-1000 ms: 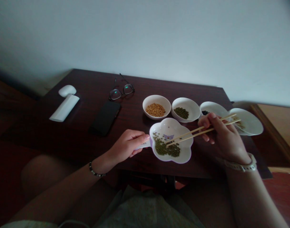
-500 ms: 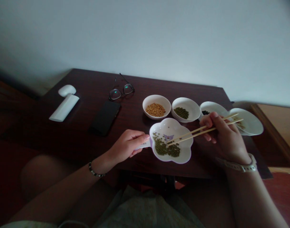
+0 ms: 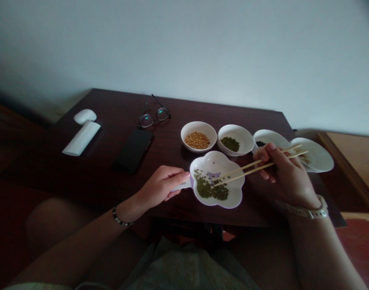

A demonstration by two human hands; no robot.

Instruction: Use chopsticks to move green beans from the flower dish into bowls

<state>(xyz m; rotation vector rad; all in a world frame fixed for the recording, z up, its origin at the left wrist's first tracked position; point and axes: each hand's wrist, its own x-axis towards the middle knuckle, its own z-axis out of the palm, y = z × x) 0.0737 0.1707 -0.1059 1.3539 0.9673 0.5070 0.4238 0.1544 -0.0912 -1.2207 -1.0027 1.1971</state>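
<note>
My left hand point(image 3: 163, 183) is closed round the short handle of a white flower-shaped dish point(image 3: 234, 195) with a purple rim. Green mung beans point(image 3: 205, 187) lie in its near left part, beside a purple printed figure. In my right hand point(image 3: 284, 173) is a pair of wooden chopsticks point(image 3: 247, 170), their tips down among the beans. Whether a bean is between the tips I cannot tell. Behind the dish stand a bowl of yellow soybeans point(image 3: 197, 140) and a bowl of green beans point(image 3: 230, 143).
Further right, a bowl with black beans point(image 3: 261, 143) and a bowl with pale pieces point(image 3: 320, 157) are partly hidden by my right hand. Glasses point(image 3: 155, 117), a black phone point(image 3: 133, 150) and a white handheld device point(image 3: 82, 137) lie to the left on the dark table point(image 3: 111, 106).
Almost nothing differs. The chopstick tips stay at nearly the same spot among the beans, and both hands keep their holds. The view has shifted very slightly.
</note>
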